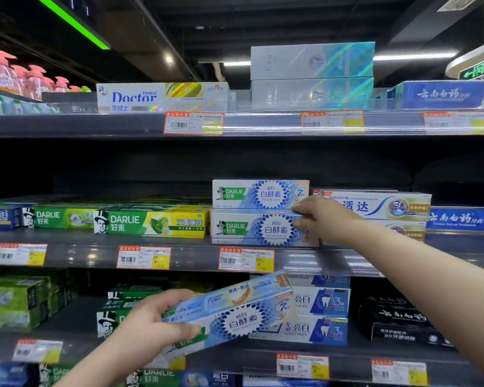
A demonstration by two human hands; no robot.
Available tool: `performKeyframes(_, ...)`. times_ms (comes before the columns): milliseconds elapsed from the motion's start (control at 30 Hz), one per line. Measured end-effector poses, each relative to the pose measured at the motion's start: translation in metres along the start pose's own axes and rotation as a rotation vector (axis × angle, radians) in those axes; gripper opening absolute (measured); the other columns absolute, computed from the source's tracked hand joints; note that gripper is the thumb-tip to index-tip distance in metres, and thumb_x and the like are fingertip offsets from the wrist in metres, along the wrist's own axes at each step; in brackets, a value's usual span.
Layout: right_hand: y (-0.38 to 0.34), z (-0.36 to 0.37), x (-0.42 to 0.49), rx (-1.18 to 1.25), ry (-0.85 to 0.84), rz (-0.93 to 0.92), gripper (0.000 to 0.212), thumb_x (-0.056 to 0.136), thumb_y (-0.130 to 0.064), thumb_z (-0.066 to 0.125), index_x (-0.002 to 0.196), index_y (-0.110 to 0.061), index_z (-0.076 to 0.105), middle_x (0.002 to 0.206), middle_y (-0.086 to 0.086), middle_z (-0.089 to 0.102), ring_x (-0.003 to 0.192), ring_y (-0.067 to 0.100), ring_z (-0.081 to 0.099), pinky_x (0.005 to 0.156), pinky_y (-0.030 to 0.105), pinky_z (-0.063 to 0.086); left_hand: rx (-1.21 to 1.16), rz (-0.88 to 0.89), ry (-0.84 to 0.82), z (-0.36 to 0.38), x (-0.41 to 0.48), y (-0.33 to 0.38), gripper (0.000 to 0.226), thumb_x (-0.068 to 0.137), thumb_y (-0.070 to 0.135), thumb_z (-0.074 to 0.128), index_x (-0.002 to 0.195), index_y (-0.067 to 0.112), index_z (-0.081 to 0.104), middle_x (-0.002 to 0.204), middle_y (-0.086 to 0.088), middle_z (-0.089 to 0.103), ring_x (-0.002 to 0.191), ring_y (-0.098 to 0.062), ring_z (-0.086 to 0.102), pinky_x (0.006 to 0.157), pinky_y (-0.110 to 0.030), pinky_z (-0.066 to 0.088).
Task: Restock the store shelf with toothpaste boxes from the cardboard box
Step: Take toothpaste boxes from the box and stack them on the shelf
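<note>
Two blue-and-white Darlie toothpaste boxes are stacked on the middle shelf (179, 254): an upper box (259, 194) on a lower box (256, 229). My right hand (317, 216) reaches in from the right, its fingers pinching the right end where the two boxes meet. My left hand (154, 324) holds a third blue-and-white Darlie box (235, 308) tilted in front of the lower shelf, its right end raised. The cardboard box is out of view.
Green and yellow Darlie boxes (151, 222) sit left of the stack, and Sensodyne boxes (380, 206) sit right of it. The top shelf holds a Dental Doctor box (162, 96) and holographic boxes (312, 75). Lower shelves carry green, white-blue and black boxes (397, 321).
</note>
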State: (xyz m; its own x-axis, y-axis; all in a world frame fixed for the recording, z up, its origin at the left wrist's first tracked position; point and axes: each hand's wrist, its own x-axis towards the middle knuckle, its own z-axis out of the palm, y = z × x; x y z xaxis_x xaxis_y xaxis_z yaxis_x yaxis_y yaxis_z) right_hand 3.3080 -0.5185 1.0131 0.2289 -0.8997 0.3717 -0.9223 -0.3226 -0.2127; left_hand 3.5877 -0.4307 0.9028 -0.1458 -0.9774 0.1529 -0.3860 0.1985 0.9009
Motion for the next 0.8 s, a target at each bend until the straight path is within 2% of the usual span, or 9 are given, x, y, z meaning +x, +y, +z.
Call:
performKeyframes(100, 0.001, 0.003, 0.000, 0.030, 0.032, 0.001, 0.040, 0.091, -0.026, 0.051, 0.129, -0.016, 0.051, 0.137, 0.005, 0.050, 0.122, 0.025, 0.048, 0.101, 0.034, 0.038, -0.002, -0.010, -0.010, -0.002, 0.001, 0.001, 0.054, 0.033, 0.043, 0.081, 0.085, 0.045, 0.068, 0.093, 0.002, 0.075, 0.090, -0.035, 0.068, 0.089, -0.057, 0.049)
performKeyframes(233, 0.006, 0.006, 0.000, 0.100, 0.045, 0.009, 0.043, 0.090, -0.028, 0.053, 0.132, -0.021, 0.049, 0.138, 0.002, 0.051, 0.117, 0.020, 0.055, 0.098, 0.028, 0.038, -0.019, 0.006, 0.046, -0.003, 0.002, 0.002, 0.056, 0.028, 0.045, 0.082, 0.082, 0.047, 0.068, 0.093, 0.000, 0.075, 0.091, -0.041, 0.065, 0.085, -0.052, 0.051)
performKeyframes(367, 0.009, 0.006, 0.000, 0.080, 0.050, -0.007, 0.044, 0.090, -0.030, 0.053, 0.133, -0.021, 0.047, 0.139, 0.004, 0.051, 0.126, 0.023, 0.048, 0.106, 0.035, 0.038, -0.021, 0.013, 0.104, -0.005, 0.006, 0.009, 0.056, 0.032, 0.042, 0.075, 0.088, 0.037, 0.069, 0.089, 0.008, 0.075, 0.081, -0.018, 0.072, 0.087, -0.046, 0.053)
performKeyframes(467, 0.010, 0.007, 0.000, 0.084, 0.041, -0.016, 0.045, 0.091, -0.027, 0.052, 0.135, -0.020, 0.045, 0.141, 0.004, 0.048, 0.128, 0.023, 0.045, 0.106, 0.034, 0.036, 0.013, 0.032, 0.103, -0.004, 0.008, 0.014, 0.064, 0.035, 0.042, 0.074, 0.098, 0.031, 0.067, 0.088, 0.017, 0.073, 0.076, -0.008, 0.070, 0.077, -0.033, 0.054)
performKeyframes(567, 0.013, 0.008, 0.000, 0.121, 0.046, -0.025, 0.046, 0.090, -0.026, 0.054, 0.134, -0.021, 0.046, 0.139, 0.003, 0.051, 0.126, 0.021, 0.048, 0.106, 0.033, 0.037, 0.028, 0.041, 0.089, -0.007, 0.009, 0.019, 0.067, 0.040, 0.039, 0.077, 0.104, 0.028, 0.064, 0.090, 0.023, 0.071, 0.075, -0.004, 0.070, 0.066, -0.021, 0.051)
performKeyframes(667, 0.016, 0.001, -0.003, 0.163, 0.123, -0.017, 0.046, 0.084, -0.028, 0.061, 0.130, -0.025, 0.051, 0.133, 0.002, 0.055, 0.120, 0.021, 0.051, 0.100, 0.032, 0.040, 0.066, 0.107, 0.062, -0.012, 0.007, 0.033, 0.086, 0.017, 0.056, 0.080, 0.099, 0.035, 0.063, 0.091, 0.024, 0.071, 0.078, -0.008, 0.071, 0.062, -0.020, 0.055)
performKeyframes(700, 0.018, -0.004, -0.005, 0.156, 0.166, -0.032, 0.046, 0.083, -0.030, 0.064, 0.127, -0.025, 0.053, 0.130, 0.002, 0.056, 0.119, 0.021, 0.051, 0.098, 0.031, 0.040, 0.051, 0.121, 0.058, -0.015, 0.007, 0.039, 0.085, 0.017, 0.055, 0.080, 0.098, 0.036, 0.061, 0.091, 0.023, 0.071, 0.078, -0.010, 0.071, 0.059, -0.020, 0.056)
performKeyframes(800, 0.027, -0.023, -0.011, 0.099, 0.294, -0.118, 0.047, 0.077, -0.033, 0.069, 0.122, -0.024, 0.059, 0.116, 0.001, 0.049, 0.117, 0.020, 0.047, 0.098, 0.030, 0.036, 0.067, 0.202, 0.129, -0.025, 0.015, 0.066, 0.056, 0.034, 0.047, 0.071, 0.089, 0.042, 0.067, 0.089, 0.020, 0.072, 0.075, -0.007, 0.070, 0.065, -0.026, 0.055)
